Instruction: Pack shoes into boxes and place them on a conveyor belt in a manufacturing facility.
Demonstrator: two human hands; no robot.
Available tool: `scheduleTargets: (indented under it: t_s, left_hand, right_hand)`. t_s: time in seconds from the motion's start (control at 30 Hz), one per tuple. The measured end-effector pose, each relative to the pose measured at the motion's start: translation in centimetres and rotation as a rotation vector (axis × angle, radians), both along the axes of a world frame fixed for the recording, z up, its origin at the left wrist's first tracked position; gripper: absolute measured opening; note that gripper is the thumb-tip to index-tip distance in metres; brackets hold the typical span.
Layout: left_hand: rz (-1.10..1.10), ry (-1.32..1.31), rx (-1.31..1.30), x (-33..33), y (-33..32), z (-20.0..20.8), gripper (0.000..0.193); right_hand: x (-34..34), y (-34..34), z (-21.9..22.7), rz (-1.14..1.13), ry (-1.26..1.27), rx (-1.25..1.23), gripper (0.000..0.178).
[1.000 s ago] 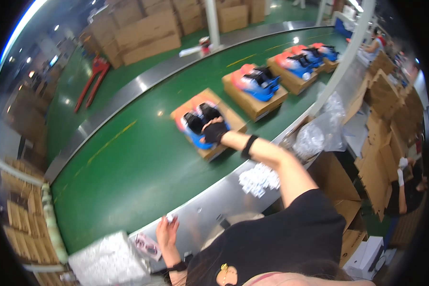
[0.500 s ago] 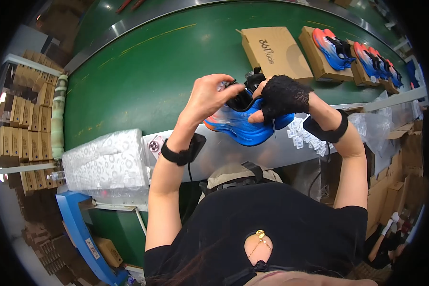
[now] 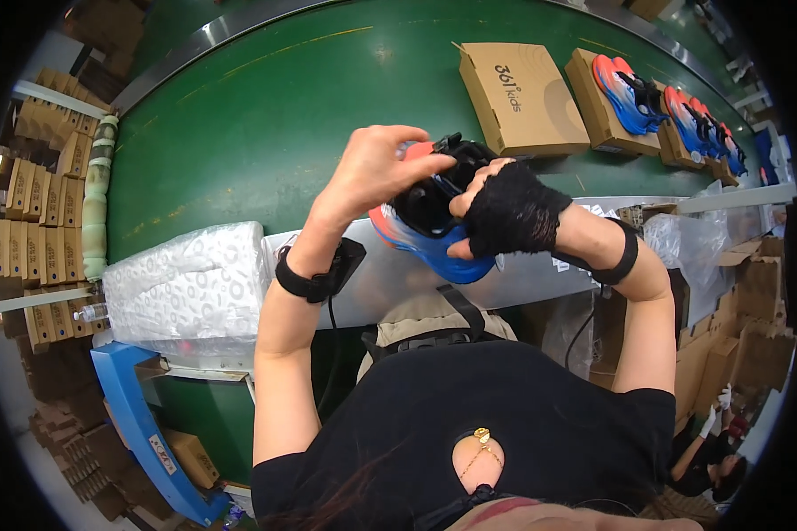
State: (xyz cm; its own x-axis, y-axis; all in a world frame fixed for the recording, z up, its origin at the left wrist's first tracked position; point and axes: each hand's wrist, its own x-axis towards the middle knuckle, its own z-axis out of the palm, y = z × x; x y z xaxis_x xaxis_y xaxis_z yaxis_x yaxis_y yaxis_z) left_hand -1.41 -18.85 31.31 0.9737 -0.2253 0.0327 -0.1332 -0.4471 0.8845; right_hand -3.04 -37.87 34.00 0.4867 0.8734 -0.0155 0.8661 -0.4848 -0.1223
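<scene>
Over the near edge of the bench I hold a blue-and-orange sneaker (image 3: 447, 261) with a black inside, its orange toe end to the left. Another orange patch shows by my left fingers; whether it belongs to a second shoe I cannot tell. My left hand (image 3: 376, 168) is bare, its thumb and forefinger closed on the black upper part at the far side. My right hand (image 3: 509, 212), in a black lace fingerless glove, grips the shoe's collar at the right. The fingertips inside the opening are partly hidden.
On the green bench (image 3: 266, 115), a closed brown shoebox (image 3: 527, 106) lies beyond my right hand. More boxes with blue-and-orange sneakers (image 3: 629, 97) on them line up to the right. A plastic-wrapped stack of patterned paper (image 3: 186, 288) lies left. Another person (image 3: 708, 451) is at the lower right.
The sneaker has come nearer and left, tilting so its black opening faces up more. Both hands have shifted left with it, the right one also nearer to me.
</scene>
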Motion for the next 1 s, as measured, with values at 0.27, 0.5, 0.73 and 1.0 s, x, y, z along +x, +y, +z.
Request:
scheduleTargets:
  t_s: [0.27, 0.5, 0.73, 1.0]
  left_hand:
    - [-0.17, 0.149, 0.292, 3.7, -0.6, -2.8, 0.034]
    - [-0.279, 0.293, 0.026, 1.5, -2.9, -14.8, 0.027]
    - [-0.259, 0.317, 0.373, -2.3, -9.0, -14.7, 0.038]
    - [0.108, 0.431, 0.033, 0.9, -5.6, -18.6, 0.041]
  right_hand:
    - [-0.5, 0.0, -1.4, 0.091, 0.01, -0.03, 0.037]
    - [-0.7, -2.6, -15.5, 0.325, 0.235, 0.156, 0.031]
    - [13.0, -6.5, -20.2, -0.729, 0.476, -0.047, 0.044]
    - [13.3, -7.5, -27.2, -0.754, -0.224, 0.107, 0.05]
